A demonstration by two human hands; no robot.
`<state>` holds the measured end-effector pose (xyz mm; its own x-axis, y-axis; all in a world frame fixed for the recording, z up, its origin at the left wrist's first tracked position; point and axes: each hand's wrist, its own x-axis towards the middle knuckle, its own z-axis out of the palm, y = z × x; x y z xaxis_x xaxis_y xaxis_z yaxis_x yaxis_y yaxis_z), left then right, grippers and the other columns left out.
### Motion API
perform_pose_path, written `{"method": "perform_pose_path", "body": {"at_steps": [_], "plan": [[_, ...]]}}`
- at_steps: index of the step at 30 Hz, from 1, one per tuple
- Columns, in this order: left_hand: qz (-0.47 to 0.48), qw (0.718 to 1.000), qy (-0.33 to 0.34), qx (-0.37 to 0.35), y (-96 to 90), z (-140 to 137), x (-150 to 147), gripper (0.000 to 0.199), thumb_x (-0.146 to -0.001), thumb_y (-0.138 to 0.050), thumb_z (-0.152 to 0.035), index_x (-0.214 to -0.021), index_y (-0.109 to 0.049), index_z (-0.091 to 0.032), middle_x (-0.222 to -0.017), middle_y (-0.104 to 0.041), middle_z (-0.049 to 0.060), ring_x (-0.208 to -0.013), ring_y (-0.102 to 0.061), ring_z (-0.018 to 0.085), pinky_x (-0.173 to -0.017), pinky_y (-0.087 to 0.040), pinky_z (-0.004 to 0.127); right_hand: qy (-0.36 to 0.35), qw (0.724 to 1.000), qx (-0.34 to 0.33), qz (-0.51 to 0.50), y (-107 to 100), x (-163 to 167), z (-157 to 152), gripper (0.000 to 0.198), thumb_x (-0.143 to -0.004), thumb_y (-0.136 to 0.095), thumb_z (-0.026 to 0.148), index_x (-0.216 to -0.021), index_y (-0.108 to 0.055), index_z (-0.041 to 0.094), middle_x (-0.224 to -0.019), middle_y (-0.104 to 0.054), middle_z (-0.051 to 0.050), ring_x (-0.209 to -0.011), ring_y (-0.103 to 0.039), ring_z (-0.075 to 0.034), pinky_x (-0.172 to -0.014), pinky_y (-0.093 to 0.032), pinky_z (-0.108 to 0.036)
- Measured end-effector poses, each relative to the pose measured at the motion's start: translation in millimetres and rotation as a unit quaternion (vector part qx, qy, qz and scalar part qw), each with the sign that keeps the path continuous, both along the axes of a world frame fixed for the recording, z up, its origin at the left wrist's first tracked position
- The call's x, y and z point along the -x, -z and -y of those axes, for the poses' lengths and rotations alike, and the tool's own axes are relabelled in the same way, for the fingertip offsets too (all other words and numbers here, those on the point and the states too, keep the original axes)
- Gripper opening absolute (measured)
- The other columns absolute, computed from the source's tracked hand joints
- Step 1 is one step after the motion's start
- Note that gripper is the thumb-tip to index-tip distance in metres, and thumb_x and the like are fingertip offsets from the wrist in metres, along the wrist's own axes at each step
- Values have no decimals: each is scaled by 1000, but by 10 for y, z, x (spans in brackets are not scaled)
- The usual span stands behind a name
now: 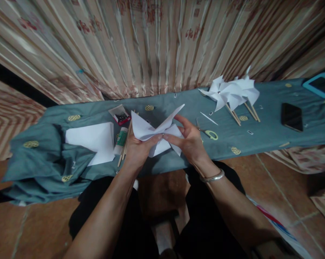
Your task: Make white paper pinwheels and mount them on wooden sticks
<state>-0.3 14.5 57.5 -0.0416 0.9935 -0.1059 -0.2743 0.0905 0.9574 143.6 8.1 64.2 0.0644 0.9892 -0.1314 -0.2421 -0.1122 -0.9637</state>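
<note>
Between my two hands is a white paper pinwheel (148, 129), its blades folded toward the middle, where a small shiny pin head shows. My left hand (138, 147) grips its left side, thumb pressed near the centre. On the other side my right hand (190, 138) pinches it, with the thumb at the pin and the fingers behind the paper. Close to the left hand lie a glue stick (121, 138) and several wooden sticks (123, 153). An open small box of dark pins (121, 116) sits just beyond them.
White paper sheets (93, 138) lie at left, partly under bunched cloth (51, 162). Scissors (209, 133) and a paper sliver (208, 118) rest right of my hands. Farther right are finished pinwheels (232, 92), a phone (292, 117) and a blue-framed tablet (320, 85). A curtain (157, 46) hangs behind.
</note>
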Motion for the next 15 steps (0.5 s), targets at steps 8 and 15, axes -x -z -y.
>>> {"method": "perform_pose_path", "body": {"at_steps": [8, 15], "plan": [[-4, 1000, 10, 1, -9, -1, -2, 30, -55, -86, -25, -78, -70, -15, -80, -74, 2, -71, -67, 17, -72, -55, 30, -14, 1000, 1, -1, 11, -19, -3, 72, -55, -89, 35, -118, -55, 25, -88, -75, -1, -85, -72, -27, -81, -60, -46], [-15, 1000, -3, -21, 69, -29, 24, 33, -52, -87, -23, -78, -69, -16, -78, -72, 0, -69, -66, 15, -70, -54, 29, -22, 1000, -2, 1, 41, -30, -21, 73, -55, -88, 33, -118, -54, 23, -89, -75, 0, -81, -72, -23, -77, -60, -40]]}}
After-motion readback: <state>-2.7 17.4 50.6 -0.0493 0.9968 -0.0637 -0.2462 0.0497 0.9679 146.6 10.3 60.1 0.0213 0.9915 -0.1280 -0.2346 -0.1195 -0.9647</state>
